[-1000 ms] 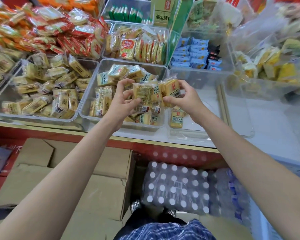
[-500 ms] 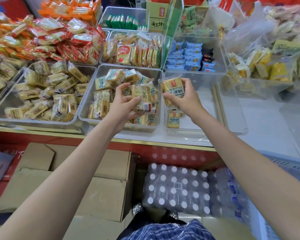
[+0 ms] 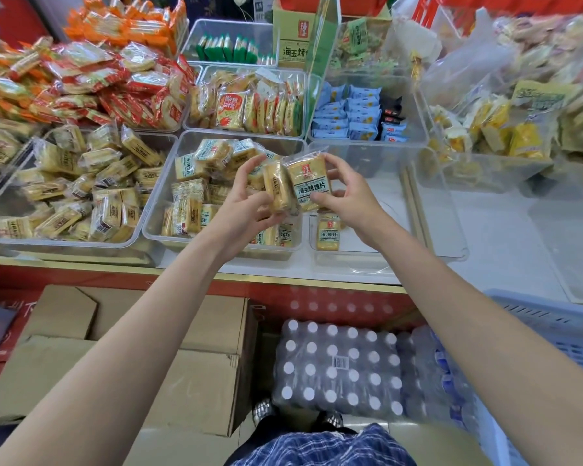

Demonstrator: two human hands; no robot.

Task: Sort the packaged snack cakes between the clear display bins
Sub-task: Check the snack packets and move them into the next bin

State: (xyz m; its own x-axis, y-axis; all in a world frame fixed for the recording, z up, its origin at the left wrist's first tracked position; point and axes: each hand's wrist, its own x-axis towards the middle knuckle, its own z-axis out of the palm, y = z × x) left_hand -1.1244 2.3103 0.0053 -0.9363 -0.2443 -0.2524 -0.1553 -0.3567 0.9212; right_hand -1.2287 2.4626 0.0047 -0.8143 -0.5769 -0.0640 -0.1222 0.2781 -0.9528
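Head view: both bare hands are meeting above the seam between two clear bins on the white counter. The left hand is curling its fingers and thumb around a yellow snack cake packet turned edge-on. The right hand is pinching a second packet between thumb and fingertips, label facing the camera. The two packets are touching side by side, held in the air over the dividing walls.

Below the left hand, the middle bin is holding a loose heap of matching packets. Below the right hand, the right bin is holding a single packet lying flat near its front left corner; its floor is otherwise showing bare. A further bin at far left is carrying a similar pile.

Behind these, bins of red-wrapped, blue-wrapped and green items are standing in a back row. Under the counter, cardboard boxes are sitting beside a shrink-wrapped case of bottles, and a blue crate is showing at the right edge.
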